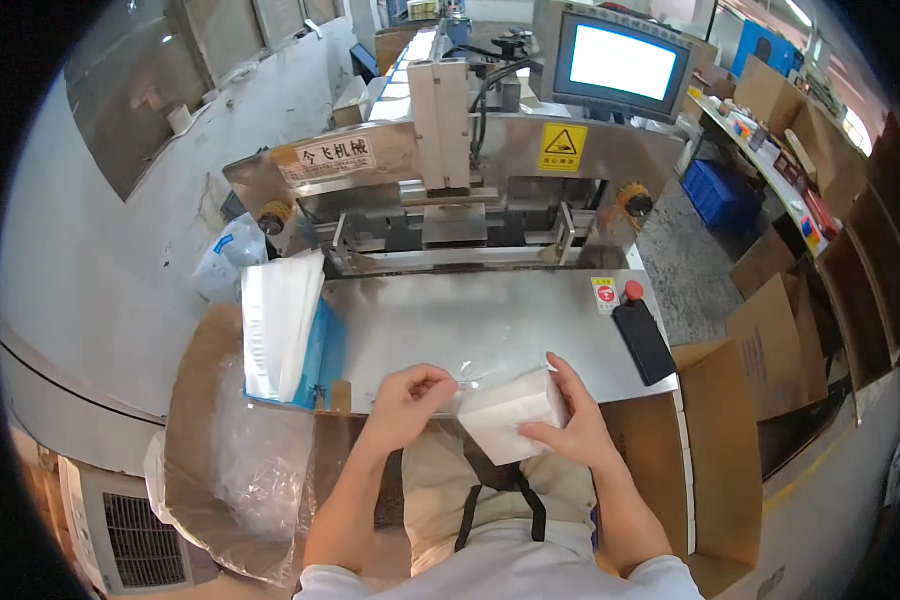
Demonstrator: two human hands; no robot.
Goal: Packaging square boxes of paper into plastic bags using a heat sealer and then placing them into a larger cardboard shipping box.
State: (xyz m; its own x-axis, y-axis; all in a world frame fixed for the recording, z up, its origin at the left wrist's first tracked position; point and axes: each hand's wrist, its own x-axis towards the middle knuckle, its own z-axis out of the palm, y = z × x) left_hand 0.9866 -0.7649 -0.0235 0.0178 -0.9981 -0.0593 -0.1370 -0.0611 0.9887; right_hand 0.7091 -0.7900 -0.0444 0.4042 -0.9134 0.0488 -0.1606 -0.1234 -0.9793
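- Overall, one steel-fronted machine is largest, standing across the far side of its steel tabletop.
- One open cardboard carton stands at the right; one brown bin at the left holds crumpled clear film, its pieces beyond counting.
- One monitor, its screen lit white, is mounted above the machine's right half.
- One blue box sits at the tabletop's left, a sheaf of white plastic sleeves upright against it; I cannot count them.
- Two hands: the right hand, half open, grips the pack's right end, thumb on the near face, fingers behind. The left hand is curled, thumb and forefinger nearly meeting beside a clear flap; whether they pinch it, I cannot tell.
- One white pack is held at the tabletop's near edge, just right of the left fingertips, its long axis seemingly left to right, rising slightly rightward; the right hand is nearer, touching it.
- One black phone and, smallest, one red button lie beyond, to the right.
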